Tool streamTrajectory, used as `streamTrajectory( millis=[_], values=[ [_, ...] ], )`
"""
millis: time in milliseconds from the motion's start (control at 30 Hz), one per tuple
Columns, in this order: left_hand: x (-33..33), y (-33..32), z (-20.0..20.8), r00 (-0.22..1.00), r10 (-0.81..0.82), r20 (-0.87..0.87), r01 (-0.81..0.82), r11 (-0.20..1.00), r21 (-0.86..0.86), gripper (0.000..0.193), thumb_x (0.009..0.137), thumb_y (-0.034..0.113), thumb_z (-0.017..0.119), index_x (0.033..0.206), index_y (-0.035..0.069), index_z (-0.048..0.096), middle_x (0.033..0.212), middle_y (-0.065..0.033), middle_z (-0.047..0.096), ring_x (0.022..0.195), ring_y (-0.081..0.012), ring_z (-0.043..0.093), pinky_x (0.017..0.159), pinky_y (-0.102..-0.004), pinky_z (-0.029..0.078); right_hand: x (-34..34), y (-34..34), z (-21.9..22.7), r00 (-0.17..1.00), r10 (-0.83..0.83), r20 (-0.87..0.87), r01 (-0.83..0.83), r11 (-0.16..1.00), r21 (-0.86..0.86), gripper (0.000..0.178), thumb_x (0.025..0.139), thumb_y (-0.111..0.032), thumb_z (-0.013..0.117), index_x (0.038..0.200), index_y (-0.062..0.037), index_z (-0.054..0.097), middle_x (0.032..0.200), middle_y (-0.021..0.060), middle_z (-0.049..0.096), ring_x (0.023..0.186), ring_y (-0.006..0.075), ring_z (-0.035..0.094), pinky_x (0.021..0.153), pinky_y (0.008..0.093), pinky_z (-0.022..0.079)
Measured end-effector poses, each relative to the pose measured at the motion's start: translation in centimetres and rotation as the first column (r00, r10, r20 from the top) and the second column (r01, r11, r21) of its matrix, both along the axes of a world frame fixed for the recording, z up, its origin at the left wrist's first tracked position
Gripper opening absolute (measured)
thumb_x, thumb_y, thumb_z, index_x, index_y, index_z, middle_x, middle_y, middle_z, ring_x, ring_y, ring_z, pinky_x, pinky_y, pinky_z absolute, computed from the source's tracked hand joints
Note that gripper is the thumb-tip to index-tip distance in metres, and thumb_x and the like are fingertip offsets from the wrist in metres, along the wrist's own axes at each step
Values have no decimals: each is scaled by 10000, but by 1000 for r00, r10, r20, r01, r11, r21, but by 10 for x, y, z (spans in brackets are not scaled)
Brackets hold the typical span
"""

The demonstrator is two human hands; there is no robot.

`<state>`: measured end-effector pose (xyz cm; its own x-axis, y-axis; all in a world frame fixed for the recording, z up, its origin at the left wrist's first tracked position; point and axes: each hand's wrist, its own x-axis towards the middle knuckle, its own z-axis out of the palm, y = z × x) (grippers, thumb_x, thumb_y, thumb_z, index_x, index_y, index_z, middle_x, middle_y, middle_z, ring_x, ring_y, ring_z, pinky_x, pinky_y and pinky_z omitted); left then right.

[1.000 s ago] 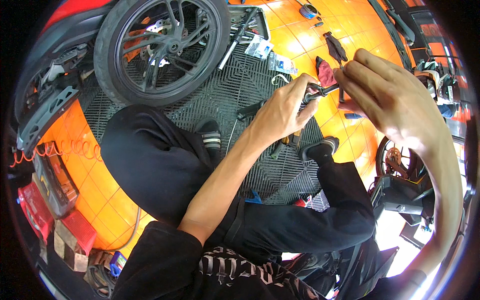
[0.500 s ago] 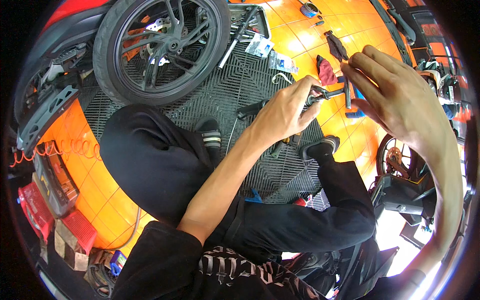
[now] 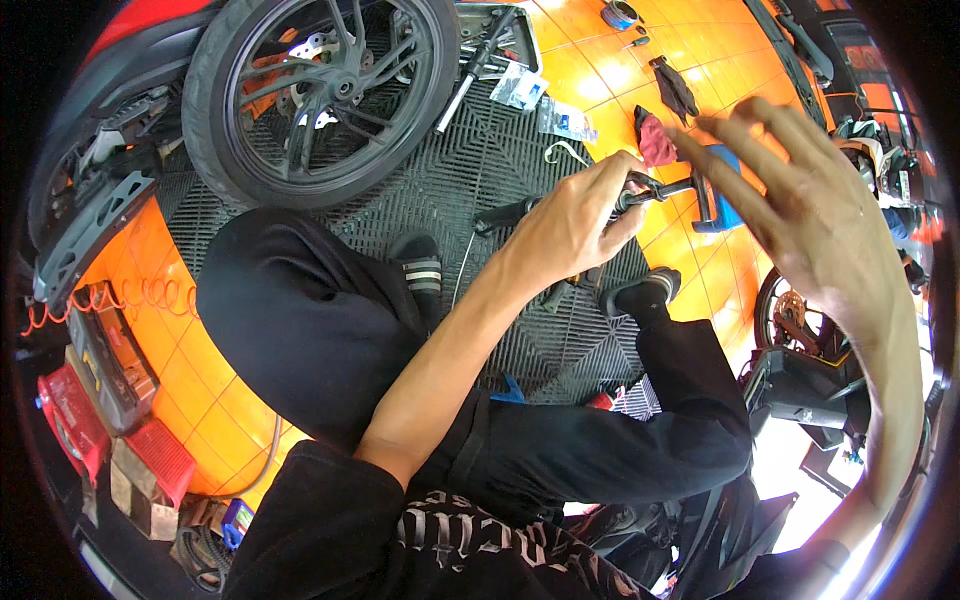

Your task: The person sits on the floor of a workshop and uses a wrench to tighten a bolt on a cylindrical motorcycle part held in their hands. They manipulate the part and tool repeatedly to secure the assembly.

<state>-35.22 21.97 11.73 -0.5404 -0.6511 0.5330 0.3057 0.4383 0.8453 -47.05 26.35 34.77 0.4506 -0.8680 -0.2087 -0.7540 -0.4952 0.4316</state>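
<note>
My left hand (image 3: pixel 580 220) is closed around a dark metal piece (image 3: pixel 640 190) with a looped end. From it a short shaft runs right to the crossbar of a T-handle tool (image 3: pixel 703 196). A black cylinder (image 3: pixel 505 217) shows on the other side of the hand; whether it joins the held piece is hidden. My right hand (image 3: pixel 800 200) hovers beside the crossbar, fingers spread and slightly blurred, holding nothing that I can see. Behind the crossbar, a blue object (image 3: pixel 728 185) lies on the orange tiles.
A motorcycle wheel (image 3: pixel 320 100) lies on the black slatted mat (image 3: pixel 430 200). Beyond are an open tool case (image 3: pixel 525 45), a long dark bar tool (image 3: pixel 480 70), plastic packets (image 3: pixel 520 88) and a maroon cloth (image 3: pixel 656 138). A motorcycle (image 3: pixel 810 380) stands at right.
My right hand has drawn slightly down and right from the crossbar, its fingers spreading. The crossbar has turned and sits a little farther right. My left hand keeps its grip.
</note>
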Motion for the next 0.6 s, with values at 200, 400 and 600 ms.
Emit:
streamTrajectory(
  millis=[200,400,600],
  values=[
    [-1,2,2,1000,-8,-1,8,1000,-6,288,919,111,689,1136,-8,542,913,-197,687,863,-350,715,758,-417,569,-8,-5,-3,992,-121,46,109,974,198,236,918,-186,682,1014,29,658,915,116,630,890,262,657,750,354,556],
    [1,1,1,1000,10,-4,-11,1000,-15,299,905,98,700,1135,-9,542,892,-196,680,847,-352,710,749,-418,565,27,-5,-5,362,-867,342,768,485,418,236,1003,-204,609,1063,22,577,691,117,577,604,298,578,633,372,502],
    [4,-2,4,1000,1,4,-1,1000,-3,307,897,87,700,1140,-12,540,912,-199,674,855,-355,706,755,-417,564,3,6,2,999,-23,41,21,998,51,531,829,-189,728,1319,-23,610,1122,106,616,968,291,624,812,404,542]
  ],
)
